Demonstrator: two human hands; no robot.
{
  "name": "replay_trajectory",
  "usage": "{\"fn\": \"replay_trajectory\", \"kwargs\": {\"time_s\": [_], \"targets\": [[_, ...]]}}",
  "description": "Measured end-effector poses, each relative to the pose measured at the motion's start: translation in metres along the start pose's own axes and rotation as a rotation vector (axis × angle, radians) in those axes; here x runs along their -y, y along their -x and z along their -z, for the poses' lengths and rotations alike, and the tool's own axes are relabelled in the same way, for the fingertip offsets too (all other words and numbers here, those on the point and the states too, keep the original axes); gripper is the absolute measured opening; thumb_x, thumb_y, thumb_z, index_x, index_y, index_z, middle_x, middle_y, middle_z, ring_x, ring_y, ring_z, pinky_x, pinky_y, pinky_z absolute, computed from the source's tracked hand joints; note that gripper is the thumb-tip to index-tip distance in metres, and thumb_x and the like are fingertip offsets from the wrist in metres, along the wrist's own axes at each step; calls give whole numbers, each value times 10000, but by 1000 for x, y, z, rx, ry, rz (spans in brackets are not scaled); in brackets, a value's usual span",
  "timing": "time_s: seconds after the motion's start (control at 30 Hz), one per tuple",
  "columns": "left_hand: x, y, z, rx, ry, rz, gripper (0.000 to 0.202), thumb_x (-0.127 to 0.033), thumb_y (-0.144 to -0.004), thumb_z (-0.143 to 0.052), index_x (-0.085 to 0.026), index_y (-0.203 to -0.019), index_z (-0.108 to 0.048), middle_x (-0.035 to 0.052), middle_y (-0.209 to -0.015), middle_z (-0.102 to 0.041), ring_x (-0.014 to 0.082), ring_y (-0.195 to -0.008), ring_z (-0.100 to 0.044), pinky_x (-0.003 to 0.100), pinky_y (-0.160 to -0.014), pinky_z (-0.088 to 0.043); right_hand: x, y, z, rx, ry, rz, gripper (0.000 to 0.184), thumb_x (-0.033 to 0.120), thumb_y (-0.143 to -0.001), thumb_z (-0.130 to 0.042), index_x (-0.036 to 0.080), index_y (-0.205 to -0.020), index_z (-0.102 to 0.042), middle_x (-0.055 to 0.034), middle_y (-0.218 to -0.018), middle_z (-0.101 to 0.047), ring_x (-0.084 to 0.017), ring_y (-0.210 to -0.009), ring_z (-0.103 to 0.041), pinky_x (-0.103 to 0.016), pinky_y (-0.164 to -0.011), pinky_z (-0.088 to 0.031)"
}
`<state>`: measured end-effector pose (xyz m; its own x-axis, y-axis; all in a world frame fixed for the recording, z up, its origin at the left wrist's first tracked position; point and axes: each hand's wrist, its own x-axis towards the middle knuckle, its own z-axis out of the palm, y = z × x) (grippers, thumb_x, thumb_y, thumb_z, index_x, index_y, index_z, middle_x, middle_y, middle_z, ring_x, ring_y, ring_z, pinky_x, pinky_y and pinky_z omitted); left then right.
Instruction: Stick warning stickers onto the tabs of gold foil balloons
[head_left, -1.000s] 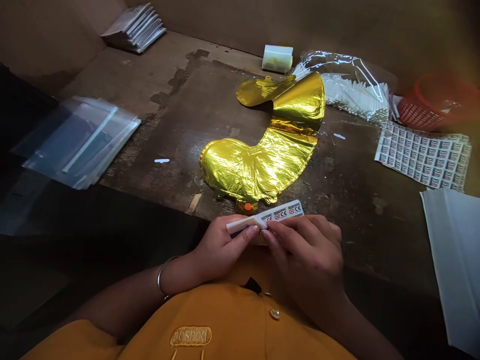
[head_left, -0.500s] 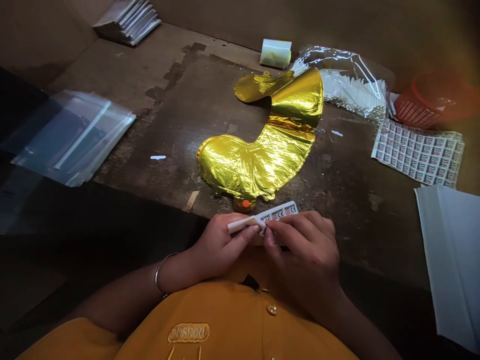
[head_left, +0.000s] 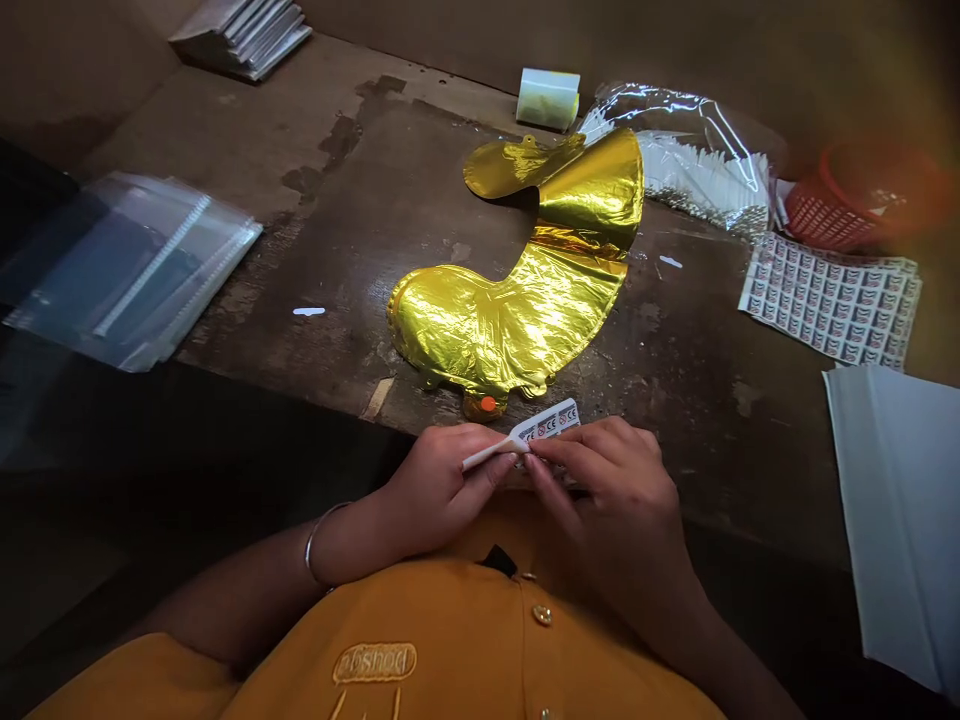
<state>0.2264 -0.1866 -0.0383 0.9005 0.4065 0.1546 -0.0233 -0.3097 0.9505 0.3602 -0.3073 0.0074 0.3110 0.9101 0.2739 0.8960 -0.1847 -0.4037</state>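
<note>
- Label strip (head_left: 553, 420), white with printed CE marks, sits between your hands, nearer you than the gold foil shape (head_left: 510, 310) that lies on the tabletop (head_left: 690, 330).
- Your left hand (head_left: 442, 485) is clamped on the strip's bent end, thumb on the near side; a firm hold there should stop it twisting.
- Your right hand (head_left: 619, 490) has thumb and forefinger pinched on the strip's middle, where you seem to be working at the bend; pull slowly and low, since thin paper could tear.
- Touch edges only: any sticky backing, not clearly visible, might cling to fingertips.
- Orange dot (head_left: 487, 404) marks the foil shape's near edge; let no label brush it.
</note>
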Motion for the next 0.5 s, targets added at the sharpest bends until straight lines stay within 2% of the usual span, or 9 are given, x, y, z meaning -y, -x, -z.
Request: {"fn": "replay_trajectory", "kwargs": {"time_s": [0.13,0.23,0.37,0.5], "targets": [[0,-1,3,47,-173,-132,217,-165,-954,-469,-108,-879,-665,63,-807,-685,138,-736,-607,241,-699,-452,2,0,-1,-13,55,31,108,168,-845,-634,187,-753,-687,-14,-687,-675,-177,-697,-562,-349,-676,-360],[-1,-2,3,49,-174,-134,222,-173,-958,-465,-112,-871,-660,59,-799,-680,137,-737,-605,241,-698,-450,1,1,-3,-30,83,40,104,162,-838,-635,188,-748,-680,-15,-683,-675,-178,-698,-566,-349,-681,-366],[-3,-3,1,10,-59,-3,214,-206,-953,-491,-131,-854,-665,35,-782,-677,118,-697,-596,223,-661,-439,-1,1,-6,-71,68,26,89,159,-814,-643,196,-737,-670,-11,-688,-684,-178,-696,-585,-347,-676,-380],[-4,-5,-2,41,152,192,214,-232,-951,-499,-136,-898,-682,25,-814,-688,120,-732,-608,215,-680,-453,-9,2,-8,-54,-158,-149,79,167,-809,-631,205,-761,-681,-6,-726,-702,-168,-702,-625,-322,-677,-443]]}}
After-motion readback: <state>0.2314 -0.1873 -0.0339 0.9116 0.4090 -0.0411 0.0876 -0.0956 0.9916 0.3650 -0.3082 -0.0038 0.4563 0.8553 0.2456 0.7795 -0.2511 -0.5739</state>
